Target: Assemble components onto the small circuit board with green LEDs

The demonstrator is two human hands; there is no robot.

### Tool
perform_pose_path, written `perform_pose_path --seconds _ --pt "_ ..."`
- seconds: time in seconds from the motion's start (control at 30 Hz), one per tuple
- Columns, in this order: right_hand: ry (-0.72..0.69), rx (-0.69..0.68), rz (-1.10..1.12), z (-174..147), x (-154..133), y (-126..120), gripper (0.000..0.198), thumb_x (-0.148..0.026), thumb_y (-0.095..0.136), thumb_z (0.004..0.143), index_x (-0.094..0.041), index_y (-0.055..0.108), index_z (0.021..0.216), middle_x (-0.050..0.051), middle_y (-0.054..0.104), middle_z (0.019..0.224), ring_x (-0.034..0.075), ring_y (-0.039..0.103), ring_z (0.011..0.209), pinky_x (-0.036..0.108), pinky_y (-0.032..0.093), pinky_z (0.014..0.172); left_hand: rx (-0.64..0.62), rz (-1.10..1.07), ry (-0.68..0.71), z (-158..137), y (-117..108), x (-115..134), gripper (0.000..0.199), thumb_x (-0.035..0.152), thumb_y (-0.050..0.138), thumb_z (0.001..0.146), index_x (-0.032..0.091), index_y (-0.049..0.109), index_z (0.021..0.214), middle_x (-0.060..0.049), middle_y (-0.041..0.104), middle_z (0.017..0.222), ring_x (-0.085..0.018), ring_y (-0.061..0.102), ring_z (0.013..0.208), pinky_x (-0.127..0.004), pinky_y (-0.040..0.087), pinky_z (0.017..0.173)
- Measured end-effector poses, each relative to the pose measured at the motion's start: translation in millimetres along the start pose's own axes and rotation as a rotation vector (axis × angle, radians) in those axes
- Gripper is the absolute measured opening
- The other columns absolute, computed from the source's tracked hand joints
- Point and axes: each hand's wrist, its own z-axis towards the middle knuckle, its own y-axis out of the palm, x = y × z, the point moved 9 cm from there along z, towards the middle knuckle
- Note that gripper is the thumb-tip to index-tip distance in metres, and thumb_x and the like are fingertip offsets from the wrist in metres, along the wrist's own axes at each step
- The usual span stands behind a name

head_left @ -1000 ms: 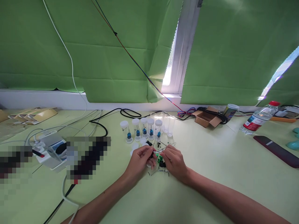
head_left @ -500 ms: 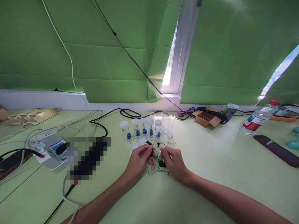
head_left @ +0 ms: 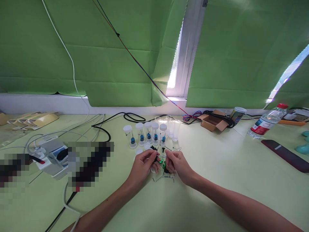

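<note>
Table: pale green surface [head_left: 229, 161], far edge against a white wall.

Left hand [head_left: 145, 164]: thumb and index finger pinched together on a thin metal rod [head_left: 161, 156]; other fingers curled loosely.

Thin metal rod: between the two hands, above the middle of the surface, pointing towards the right fingertips.

Right hand [head_left: 178, 165]: thumb and index finger drawn together, remaining fingers bent; cannot tell whether it grips the rod or another small piece.

Green parts, small [head_left: 163, 163]: several, between and below the hands.

Black parts, small [head_left: 166, 171]: beside the green ones, partly hidden by the right hand.

L-shaped hex keys, metal [head_left: 173, 178]: lying on the nearer side of the hands.

Clear vials [head_left: 148, 130]: five, white-capped, upright in a row beyond the hands, a blue piece [head_left: 142, 138] inside each.

Clear tubes [head_left: 175, 133]: just right of the vials, towards the far edge.

Cardboard box [head_left: 209, 125]: open, near the far edge, black cable [head_left: 227, 120] across it.

Can [head_left: 238, 115]: right of the box.

Plastic bottle [head_left: 265, 124]: red cap, near the far edge, right side.
</note>
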Motion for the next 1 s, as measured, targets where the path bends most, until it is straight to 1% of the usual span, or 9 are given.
perform_pose_path --seconds 0.1,0.23,0.37,0.47,0.57,0.73,0.83,0.9,1.0 --pt "0.091 -0.058 0.138 1 6 5 0.054 -0.056 0.06 0.083 -0.019 0.046 0.045 -0.007 0.032 0.03 0.007 0.029 0.031 0.024 0.021 0.039 0.011 0.004 0.002 0 -1 0 0.029 0.046 0.065 0.083 0.017 0.065 0.086 -0.001 0.063 0.071 -0.014 0.06 0.052 -0.026 0.05 0.048" --pt "0.179 -0.104 0.233 -1 10 9 0.05 -0.054 0.064 0.08 -0.019 0.047 0.049 -0.009 0.03 0.031 0.007 0.027 0.031 0.022 0.018 0.038 0.012 -0.004 0.008 0 -2 1 0.029 0.046 0.065 0.084 0.017 0.065 0.086 -0.001 0.063 0.072 -0.015 0.061 0.053 -0.026 0.05 0.047" --pt "0.202 -0.128 0.264 -3 10 10 0.049 -0.055 0.063 0.081 -0.019 0.047 0.052 -0.01 0.03 0.033 0.006 0.026 0.033 0.022 0.018 0.037 0.01 -0.005 0.003 0 -1 1 0.029 0.046 0.064 0.085 0.016 0.065 0.087 -0.001 0.063 0.071 -0.014 0.06 0.051 -0.025 0.05 0.047" --pt "0.192 -0.124 0.21 -3 9 10 0.05 -0.057 0.06 0.083 -0.019 0.046 0.053 -0.01 0.028 0.034 0.007 0.026 0.034 0.022 0.02 0.038 0.021 0.001 -0.015 -1 -2 1 0.031 0.047 0.063 0.085 0.016 0.065 0.086 -0.001 0.063 0.069 -0.013 0.059 0.05 -0.024 0.048 0.046" --pt "0.063 -0.091 0.016 -2 -3 7 0.053 -0.059 0.052 0.088 -0.02 0.046 0.052 -0.008 0.033 0.034 0.008 0.028 0.034 0.024 0.025 0.04 0.034 -0.01 -0.045 -2 -1 1 0.033 0.048 0.064 0.084 0.015 0.064 0.085 -0.001 0.062 0.067 -0.013 0.058 0.048 -0.024 0.047 0.043" --pt "-0.336 0.009 -0.56 -7 -38 1 0.051 -0.049 0.042 0.096 -0.019 0.05 0.056 -0.004 0.043 0.045 0.01 0.038 0.044 0.025 0.03 0.049 0.033 -0.051 -0.066 -2 -2 2 0.031 0.046 0.066 0.083 0.015 0.064 0.081 -0.001 0.062 0.066 -0.012 0.058 0.047 -0.022 0.046 0.042" --pt "-0.535 0.0 -0.805 -11 -50 5 0.047 -0.039 0.039 0.099 -0.019 0.046 0.057 -0.003 0.044 0.052 0.011 0.034 0.05 0.026 0.027 0.052 0.02 -0.073 -0.096 -1 -2 -4 0.031 0.046 0.066 0.083 0.015 0.064 0.081 -0.001 0.062 0.065 -0.011 0.057 0.045 -0.021 0.044 0.041" --pt "-0.622 -0.027 -0.91 -13 -53 8 0.044 -0.034 0.039 0.099 -0.019 0.047 0.059 -0.002 0.043 0.055 0.012 0.032 0.053 0.026 0.026 0.054 0.016 -0.096 -0.117 -1 -2 -8 0.031 0.046 0.066 0.083 0.015 0.064 0.081 0.0 0.062 0.065 -0.01 0.056 0.044 -0.021 0.043 0.04" --pt "-0.654 -0.049 -0.959 -14 -56 9 0.038 -0.031 0.038 0.1 -0.019 0.055 0.068 0.001 0.05 0.062 0.013 0.037 0.057 0.027 0.029 0.057 0.023 -0.126 -0.133 0 -3 -11 0.03 0.045 0.066 0.083 0.015 0.064 0.082 0.0 0.063 0.066 -0.01 0.057 0.045 -0.02 0.042 0.04"
